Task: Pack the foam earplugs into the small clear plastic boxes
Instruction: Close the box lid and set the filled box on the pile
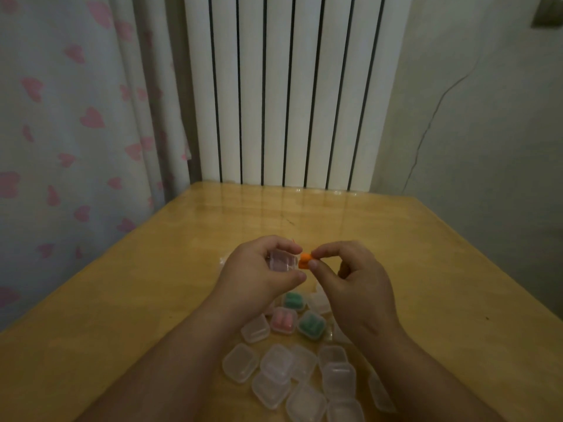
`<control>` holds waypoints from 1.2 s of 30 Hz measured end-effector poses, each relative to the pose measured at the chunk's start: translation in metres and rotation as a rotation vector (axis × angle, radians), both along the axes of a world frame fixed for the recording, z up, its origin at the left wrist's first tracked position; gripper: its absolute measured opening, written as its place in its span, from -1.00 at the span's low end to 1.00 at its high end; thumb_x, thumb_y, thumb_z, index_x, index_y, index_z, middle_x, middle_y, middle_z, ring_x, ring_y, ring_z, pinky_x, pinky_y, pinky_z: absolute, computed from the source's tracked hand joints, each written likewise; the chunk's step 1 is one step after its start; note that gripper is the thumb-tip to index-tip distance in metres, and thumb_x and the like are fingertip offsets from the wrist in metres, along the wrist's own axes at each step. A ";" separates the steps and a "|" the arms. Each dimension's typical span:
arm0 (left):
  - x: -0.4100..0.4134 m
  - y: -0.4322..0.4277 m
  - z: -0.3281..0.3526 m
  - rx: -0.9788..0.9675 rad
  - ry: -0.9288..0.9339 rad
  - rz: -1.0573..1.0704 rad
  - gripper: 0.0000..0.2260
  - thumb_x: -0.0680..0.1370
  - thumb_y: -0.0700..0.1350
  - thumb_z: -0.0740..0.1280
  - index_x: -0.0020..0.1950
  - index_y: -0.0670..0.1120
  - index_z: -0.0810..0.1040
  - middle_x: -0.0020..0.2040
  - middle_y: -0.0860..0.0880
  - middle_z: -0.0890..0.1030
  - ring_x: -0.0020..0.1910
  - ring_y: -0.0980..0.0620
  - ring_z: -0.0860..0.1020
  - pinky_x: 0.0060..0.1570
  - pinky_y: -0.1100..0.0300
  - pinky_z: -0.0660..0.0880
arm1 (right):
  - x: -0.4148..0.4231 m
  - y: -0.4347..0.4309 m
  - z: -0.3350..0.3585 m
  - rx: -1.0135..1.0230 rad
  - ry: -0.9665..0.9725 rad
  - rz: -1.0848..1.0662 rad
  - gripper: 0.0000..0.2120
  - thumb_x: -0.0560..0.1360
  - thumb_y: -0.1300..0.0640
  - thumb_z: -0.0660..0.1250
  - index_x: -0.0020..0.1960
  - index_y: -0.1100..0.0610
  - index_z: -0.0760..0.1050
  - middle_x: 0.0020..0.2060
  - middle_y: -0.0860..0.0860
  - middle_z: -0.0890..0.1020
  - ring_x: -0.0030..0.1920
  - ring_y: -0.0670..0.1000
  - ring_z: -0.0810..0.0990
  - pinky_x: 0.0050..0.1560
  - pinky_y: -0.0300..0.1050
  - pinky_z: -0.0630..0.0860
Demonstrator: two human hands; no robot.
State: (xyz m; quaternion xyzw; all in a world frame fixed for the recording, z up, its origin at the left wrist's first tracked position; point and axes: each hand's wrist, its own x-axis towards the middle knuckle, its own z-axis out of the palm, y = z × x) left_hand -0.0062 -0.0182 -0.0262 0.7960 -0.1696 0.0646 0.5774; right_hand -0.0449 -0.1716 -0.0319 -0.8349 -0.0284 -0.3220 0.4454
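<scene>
Nearest the desk's near edge lay a loose heap of empty clear boxes, lids shut, some overlapping and touching one another. Both bare forearms came in over this heap from the near edge, angled toward each other. Just beyond the heap, between the wrists, sat three filled boxes close together: a pink-filled box, a green-filled box just beside it, and a second green-filled box a little farther in. Above the middle of the desk the left hand was raised, its fingers curled over the top of a small clear box and its thumb hooked under it, so that the box was gripped between them with one side turned toward the other hand. The right hand was raised facing it, back of the hand toward the camera, thumb and forefinger pinching an orange foam earplug at their tips while the other fingers curled loosely into the palm. The earplug was held just beside the gripped box; whether the two touched could not be told. The glossy far half of the desk reflected a white ribbed radiator that stood against its far edge. A curtain printed with pink hearts hung beyond the far left corner, and a cracked pale wall rose beyond the right edge.
</scene>
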 end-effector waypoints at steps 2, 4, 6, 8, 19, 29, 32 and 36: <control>0.000 0.001 0.000 -0.026 0.009 0.005 -0.71 0.33 -0.20 0.59 -0.05 0.09 0.66 -0.12 0.06 0.69 -0.19 0.18 0.65 -0.16 0.24 0.61 | 0.000 0.001 0.002 -0.009 -0.004 -0.017 -0.83 0.42 0.00 0.45 -0.16 -0.26 0.52 -0.18 -0.17 0.49 -0.23 -0.25 0.42 -0.26 -0.47 0.32; 0.001 0.002 0.001 -0.042 0.023 0.012 -0.71 0.32 -0.20 0.60 -0.07 0.11 0.67 -0.14 0.04 0.69 -0.18 0.12 0.67 -0.16 0.11 0.65 | 0.001 0.002 0.002 0.034 0.023 -0.014 -0.87 0.44 -0.01 0.44 -0.14 -0.25 0.56 -0.19 -0.14 0.50 -0.22 -0.27 0.42 -0.26 -0.48 0.31; 0.001 0.002 0.000 -0.043 0.029 0.011 -0.71 0.32 -0.20 0.60 -0.10 0.14 0.67 -0.15 0.04 0.69 -0.18 0.10 0.67 -0.15 0.04 0.66 | 0.001 0.002 0.000 0.033 0.043 -0.022 -0.90 0.45 0.00 0.43 -0.13 -0.23 0.59 -0.20 -0.14 0.52 -0.21 -0.26 0.43 -0.27 -0.47 0.30; 0.001 0.001 -0.001 -0.050 0.033 -0.006 -0.70 0.32 -0.20 0.60 -0.11 0.15 0.67 -0.16 0.05 0.70 -0.19 0.11 0.67 -0.14 0.05 0.66 | 0.002 0.003 -0.001 0.061 0.051 -0.031 -0.91 0.44 0.00 0.44 -0.12 -0.20 0.58 -0.19 -0.14 0.54 -0.24 -0.21 0.44 -0.29 -0.43 0.31; -0.005 0.000 0.005 -0.191 0.102 -0.150 -0.70 0.52 -0.13 0.43 0.21 0.09 0.49 -0.08 -0.11 0.69 -0.10 -0.06 0.69 -0.10 0.04 0.64 | 0.000 0.004 0.006 0.640 0.306 0.164 -0.86 0.47 0.20 0.42 0.02 0.10 0.56 -0.24 0.05 0.70 -0.24 0.01 0.69 -0.21 -0.09 0.61; 0.002 0.000 -0.001 -0.182 0.103 -0.238 -0.82 0.50 -0.20 0.44 -0.03 0.09 0.66 0.00 -0.01 0.68 -0.02 -0.05 0.67 0.02 -0.02 0.62 | 0.000 0.000 0.006 0.620 0.340 0.196 -0.81 0.40 0.12 0.52 -0.02 0.10 0.62 -0.28 0.02 0.68 -0.33 -0.09 0.62 -0.32 -0.21 0.52; 0.005 0.001 -0.003 -0.181 0.064 -0.176 -0.78 0.47 -0.22 0.47 -0.04 0.12 0.67 -0.03 0.01 0.69 -0.04 -0.05 0.67 0.02 -0.07 0.62 | 0.001 0.000 0.007 0.725 0.346 0.281 -0.86 0.49 0.22 0.40 0.05 0.18 0.63 -0.26 0.12 0.66 -0.29 -0.01 0.58 -0.25 -0.16 0.56; 0.005 0.001 -0.002 -0.125 0.016 -0.147 -0.77 0.47 -0.20 0.48 -0.05 0.16 0.68 -0.06 0.03 0.69 -0.10 -0.02 0.66 -0.01 -0.06 0.63 | 0.001 0.003 0.003 0.592 0.325 0.254 -0.86 0.50 0.11 0.40 0.03 0.11 0.62 -0.25 0.03 0.70 -0.28 -0.06 0.63 -0.22 -0.18 0.58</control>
